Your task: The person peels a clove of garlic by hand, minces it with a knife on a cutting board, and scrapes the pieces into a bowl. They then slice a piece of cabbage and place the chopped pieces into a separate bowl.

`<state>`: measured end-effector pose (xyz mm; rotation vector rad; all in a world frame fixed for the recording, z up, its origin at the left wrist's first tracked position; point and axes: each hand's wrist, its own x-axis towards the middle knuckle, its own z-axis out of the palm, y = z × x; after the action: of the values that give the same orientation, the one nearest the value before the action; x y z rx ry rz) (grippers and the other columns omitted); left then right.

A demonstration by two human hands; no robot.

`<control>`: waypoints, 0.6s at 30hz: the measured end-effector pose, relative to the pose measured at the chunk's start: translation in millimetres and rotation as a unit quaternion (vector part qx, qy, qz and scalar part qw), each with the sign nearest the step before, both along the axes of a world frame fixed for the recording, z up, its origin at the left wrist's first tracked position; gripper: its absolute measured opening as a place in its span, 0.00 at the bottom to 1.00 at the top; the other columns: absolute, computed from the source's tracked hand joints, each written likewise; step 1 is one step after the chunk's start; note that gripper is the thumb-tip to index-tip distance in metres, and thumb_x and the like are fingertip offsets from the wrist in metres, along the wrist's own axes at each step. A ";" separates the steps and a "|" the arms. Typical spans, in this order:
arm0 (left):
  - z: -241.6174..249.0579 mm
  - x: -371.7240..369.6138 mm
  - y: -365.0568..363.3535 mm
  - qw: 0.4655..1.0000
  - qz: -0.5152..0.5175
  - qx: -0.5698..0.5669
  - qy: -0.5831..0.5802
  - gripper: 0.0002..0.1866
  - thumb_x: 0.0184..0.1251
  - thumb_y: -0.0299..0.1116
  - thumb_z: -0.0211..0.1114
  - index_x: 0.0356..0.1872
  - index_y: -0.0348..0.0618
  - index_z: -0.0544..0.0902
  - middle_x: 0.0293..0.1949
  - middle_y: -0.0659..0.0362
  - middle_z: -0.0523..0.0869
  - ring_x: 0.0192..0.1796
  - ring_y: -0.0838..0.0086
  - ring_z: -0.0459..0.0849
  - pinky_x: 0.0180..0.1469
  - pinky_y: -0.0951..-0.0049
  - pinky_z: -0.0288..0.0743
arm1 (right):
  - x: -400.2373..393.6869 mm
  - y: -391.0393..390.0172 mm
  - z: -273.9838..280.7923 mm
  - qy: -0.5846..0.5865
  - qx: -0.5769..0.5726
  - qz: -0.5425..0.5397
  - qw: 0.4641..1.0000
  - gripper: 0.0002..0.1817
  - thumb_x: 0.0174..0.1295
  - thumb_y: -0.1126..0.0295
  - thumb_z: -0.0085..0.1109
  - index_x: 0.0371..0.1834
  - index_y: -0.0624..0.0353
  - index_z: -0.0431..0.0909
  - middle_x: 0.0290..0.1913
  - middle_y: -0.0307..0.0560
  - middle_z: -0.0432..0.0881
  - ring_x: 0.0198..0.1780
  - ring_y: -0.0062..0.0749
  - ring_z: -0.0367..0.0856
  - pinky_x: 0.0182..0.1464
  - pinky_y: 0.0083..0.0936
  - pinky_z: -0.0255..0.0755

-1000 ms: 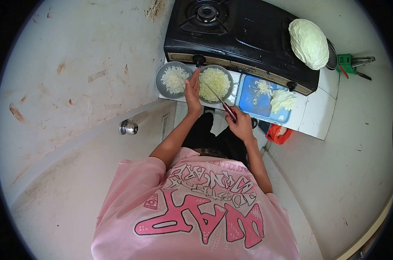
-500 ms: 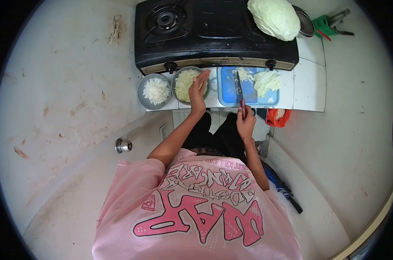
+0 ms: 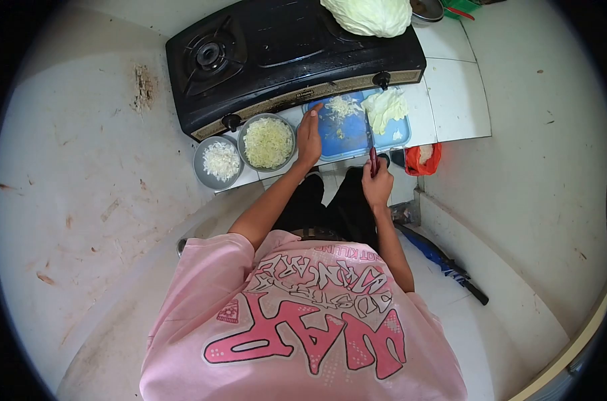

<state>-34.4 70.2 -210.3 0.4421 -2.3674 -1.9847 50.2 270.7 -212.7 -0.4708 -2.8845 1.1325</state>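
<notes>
My right hand (image 3: 377,184) is closed round the handle of a knife (image 3: 372,148), whose blade points away from me over the blue cutting board (image 3: 347,142). On the board lie shredded cabbage (image 3: 344,107) and, to the right, a pale cabbage piece (image 3: 385,109). My left hand (image 3: 309,139) is at the board's left edge, fingers stretched out and holding nothing. Left of it stands a grey bowl of shredded cabbage (image 3: 268,143), and beyond that a smaller grey bowl of chopped white pieces (image 3: 221,162).
Behind the board is a black gas stove (image 3: 283,50) with a large cabbage (image 3: 372,15) on its right side. A pan (image 3: 427,9) is at the back right. A red bag (image 3: 423,160) hangs below the counter's front edge. Walls rise on both sides.
My left hand has moved right, from over the larger bowl to the board's left edge. The knife has shifted toward the cabbage piece. The view has turned and shifted.
</notes>
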 end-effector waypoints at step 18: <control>-21.0 -15.8 27.1 0.997 -0.030 -0.058 0.036 0.29 0.88 0.45 0.39 0.71 0.31 0.74 0.73 0.40 0.74 0.77 0.49 0.69 0.79 0.60 0.57 | -6.1 -2.9 7.7 -0.048 0.018 0.047 0.998 0.14 0.69 0.60 0.60 0.44 0.61 0.80 0.27 0.62 0.85 0.31 0.61 0.87 0.35 0.51 0.78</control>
<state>-50.1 97.3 -231.3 0.2951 -2.4624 -1.8395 44.1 267.8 -205.0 -0.4044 -3.0336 1.0976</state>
